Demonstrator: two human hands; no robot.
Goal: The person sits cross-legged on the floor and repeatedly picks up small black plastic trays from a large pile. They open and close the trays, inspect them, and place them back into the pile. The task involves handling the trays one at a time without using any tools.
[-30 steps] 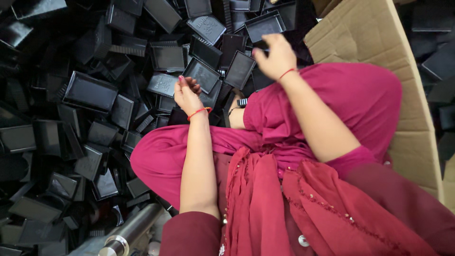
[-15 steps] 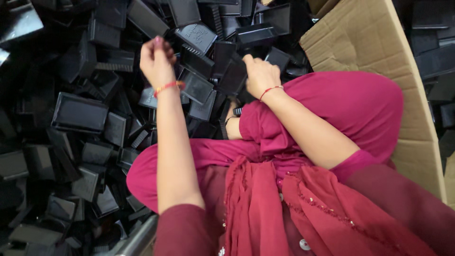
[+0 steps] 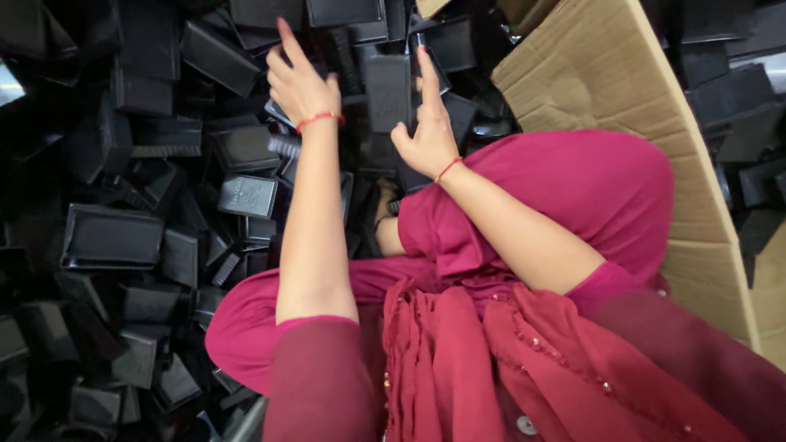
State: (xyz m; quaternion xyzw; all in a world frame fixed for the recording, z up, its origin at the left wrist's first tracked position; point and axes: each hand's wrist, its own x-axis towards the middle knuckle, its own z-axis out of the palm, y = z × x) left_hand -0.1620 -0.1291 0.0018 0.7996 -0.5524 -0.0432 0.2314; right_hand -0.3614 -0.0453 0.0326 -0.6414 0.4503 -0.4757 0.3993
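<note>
A deep pile of black plastic trays (image 3: 110, 237) fills the left and top of the view. My left hand (image 3: 299, 82) is raised over the pile with its fingers spread and nothing in it. My right hand (image 3: 426, 131) is just right of it. Its thumb and fingers grip the lower edge of a flat black rectangular tray (image 3: 386, 90), and its index finger points up along the tray's right side. Both wrists carry a thin red thread. My knees, in magenta cloth (image 3: 573, 188), are drawn up below the hands.
A sheet of brown cardboard (image 3: 606, 74) lies at the right, under my right knee. More black trays (image 3: 729, 90) lie beyond it. A red scarf (image 3: 458, 360) hangs down in front of me. A grey metal tube (image 3: 246, 421) shows at the bottom edge.
My left hand has lifted off the pile and moved up and to the right, with its fingers opening. My right hand has moved left and now holds a black tray upright.
</note>
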